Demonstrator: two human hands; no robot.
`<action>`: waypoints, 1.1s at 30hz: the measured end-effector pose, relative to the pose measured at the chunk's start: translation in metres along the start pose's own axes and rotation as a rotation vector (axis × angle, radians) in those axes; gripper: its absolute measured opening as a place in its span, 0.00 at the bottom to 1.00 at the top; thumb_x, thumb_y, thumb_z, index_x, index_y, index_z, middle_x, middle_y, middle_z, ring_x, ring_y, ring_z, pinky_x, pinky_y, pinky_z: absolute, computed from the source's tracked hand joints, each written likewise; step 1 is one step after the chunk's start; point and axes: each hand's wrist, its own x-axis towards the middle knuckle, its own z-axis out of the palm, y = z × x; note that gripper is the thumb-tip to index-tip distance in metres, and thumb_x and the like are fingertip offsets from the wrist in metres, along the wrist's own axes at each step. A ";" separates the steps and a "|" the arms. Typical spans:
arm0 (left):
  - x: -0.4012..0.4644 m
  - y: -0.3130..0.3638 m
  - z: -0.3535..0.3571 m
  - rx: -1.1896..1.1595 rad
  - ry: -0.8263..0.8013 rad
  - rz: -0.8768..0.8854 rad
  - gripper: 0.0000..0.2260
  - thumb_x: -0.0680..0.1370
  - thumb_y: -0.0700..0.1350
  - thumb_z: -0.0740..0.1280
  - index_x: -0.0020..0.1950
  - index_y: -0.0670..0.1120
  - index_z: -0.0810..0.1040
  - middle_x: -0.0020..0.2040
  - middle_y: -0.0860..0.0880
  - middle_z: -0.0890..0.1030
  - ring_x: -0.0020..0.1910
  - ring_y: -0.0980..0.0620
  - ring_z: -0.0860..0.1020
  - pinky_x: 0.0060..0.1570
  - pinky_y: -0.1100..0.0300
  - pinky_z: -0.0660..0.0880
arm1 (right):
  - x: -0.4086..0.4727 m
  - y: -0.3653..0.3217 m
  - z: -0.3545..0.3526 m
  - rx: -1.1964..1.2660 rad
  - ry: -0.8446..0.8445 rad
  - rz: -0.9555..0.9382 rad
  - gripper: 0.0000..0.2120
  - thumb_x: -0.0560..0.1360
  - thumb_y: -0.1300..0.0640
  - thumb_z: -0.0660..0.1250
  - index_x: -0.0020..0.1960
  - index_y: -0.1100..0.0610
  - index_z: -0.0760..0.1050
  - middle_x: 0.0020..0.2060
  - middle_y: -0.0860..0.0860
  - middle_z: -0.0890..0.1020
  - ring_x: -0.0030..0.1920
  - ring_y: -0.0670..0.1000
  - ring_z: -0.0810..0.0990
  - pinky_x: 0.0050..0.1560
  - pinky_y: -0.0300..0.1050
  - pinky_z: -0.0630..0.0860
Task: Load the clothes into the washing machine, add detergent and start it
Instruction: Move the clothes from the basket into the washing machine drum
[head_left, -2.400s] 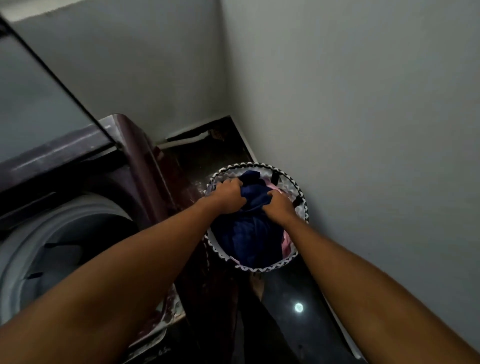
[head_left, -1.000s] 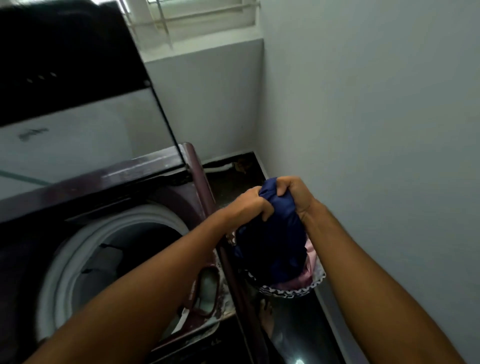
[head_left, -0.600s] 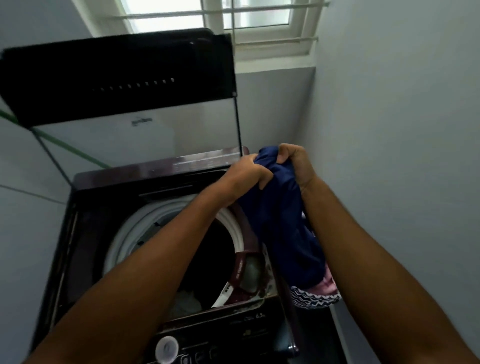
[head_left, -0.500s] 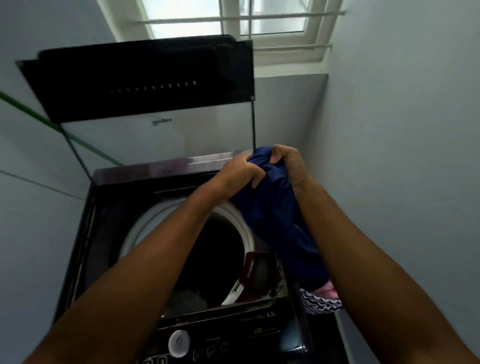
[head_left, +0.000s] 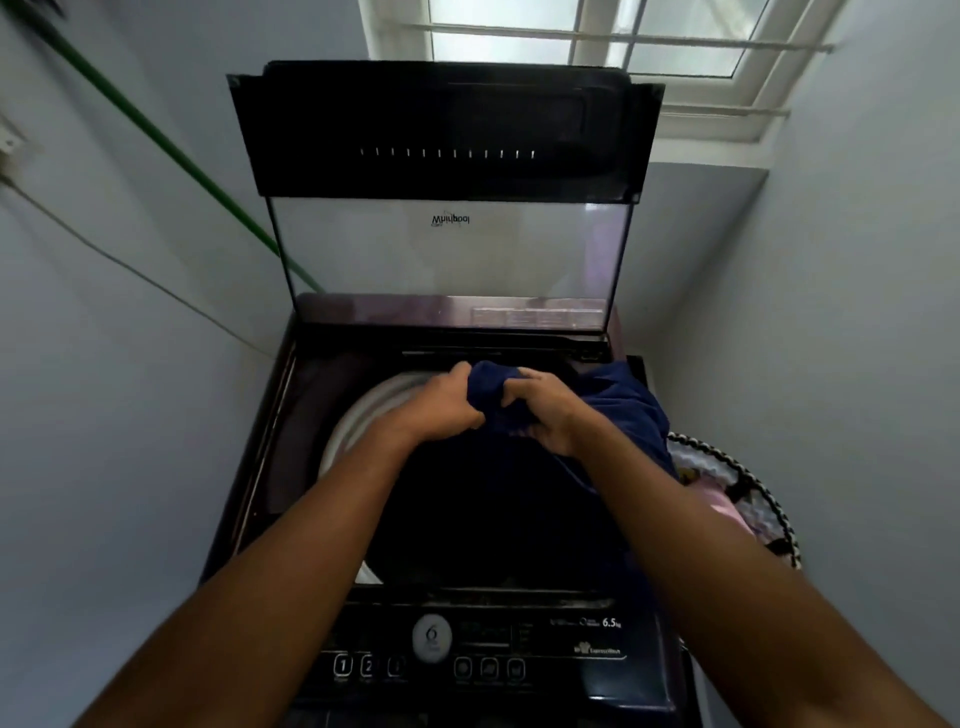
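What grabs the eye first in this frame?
Dead centre, the left hand and right hand both grip a bunched navy garment over the open drum of a top-load washing machine. Behind them the raised lid stands upright beneath a bright window. A patterned laundry basket sits to the right, against the wall.

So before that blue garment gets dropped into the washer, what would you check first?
1. Lid raised out of the way: ok.
2. Left hand and right hand both grip the blue garment: ok.
3. Garment over the drum opening: partly; its right side trails over the machine's edge: not ok.
4. Room left inside the drum: cannot tell, too dark.
5. Laundry basket emptied: not ok, pink fabric remains.
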 end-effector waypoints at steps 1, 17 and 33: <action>0.001 -0.007 0.010 -0.002 -0.018 -0.010 0.23 0.71 0.43 0.70 0.65 0.45 0.69 0.60 0.43 0.78 0.54 0.45 0.77 0.47 0.56 0.74 | 0.001 0.009 -0.002 -0.079 0.021 0.023 0.11 0.70 0.70 0.62 0.45 0.57 0.75 0.41 0.58 0.78 0.40 0.57 0.78 0.32 0.45 0.76; 0.017 0.081 0.070 0.089 -0.191 0.307 0.29 0.73 0.54 0.73 0.71 0.49 0.68 0.66 0.46 0.72 0.65 0.48 0.73 0.66 0.50 0.70 | -0.019 0.017 -0.096 -0.753 0.521 -0.455 0.18 0.68 0.66 0.72 0.57 0.57 0.76 0.48 0.53 0.77 0.49 0.52 0.76 0.52 0.45 0.74; 0.055 0.161 0.134 0.590 -0.302 0.313 0.61 0.63 0.48 0.83 0.80 0.57 0.40 0.80 0.44 0.38 0.77 0.34 0.52 0.71 0.39 0.65 | -0.018 0.087 -0.201 -1.055 0.036 -0.002 0.74 0.59 0.65 0.81 0.71 0.32 0.24 0.80 0.51 0.49 0.78 0.63 0.51 0.70 0.66 0.66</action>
